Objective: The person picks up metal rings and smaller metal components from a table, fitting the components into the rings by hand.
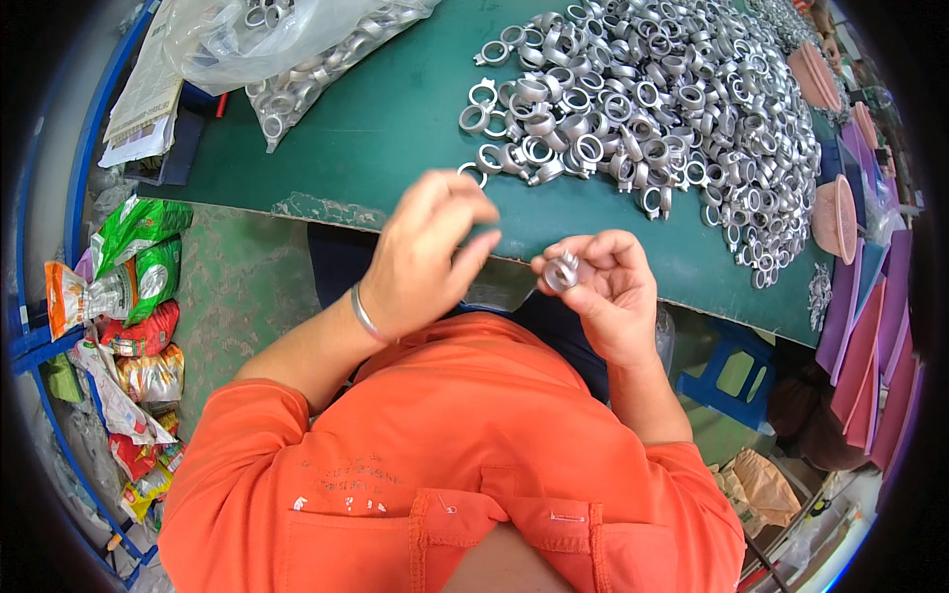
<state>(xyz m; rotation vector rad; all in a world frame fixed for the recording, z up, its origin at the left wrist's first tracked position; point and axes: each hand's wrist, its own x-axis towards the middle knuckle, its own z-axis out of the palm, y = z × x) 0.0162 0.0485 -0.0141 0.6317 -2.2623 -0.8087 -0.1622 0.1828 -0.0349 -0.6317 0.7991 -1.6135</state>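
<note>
My right hand (pixel 615 296) pinches a small silvery metal ring (pixel 561 273) with a stubby lug, between thumb and fingers, just off the table's near edge. To its left, my left hand (pixel 420 252) is raised by the same edge, fingers bent and thumb apart, with nothing visible in it. Past both hands, a large heap of similar metal rings (pixel 633 109) covers the green table (pixel 366 119). One loose ring (pixel 473 175) lies closest to my left fingertips.
A clear plastic bag (pixel 316 74) of rings sits at the far left, beside papers (pixel 148 89). Pink baskets (pixel 835 219) and purple panels (pixel 865 311) line the right. A blue stool (pixel 727 376) stands below the table; coloured packets (pixel 143 257) fill the left shelf.
</note>
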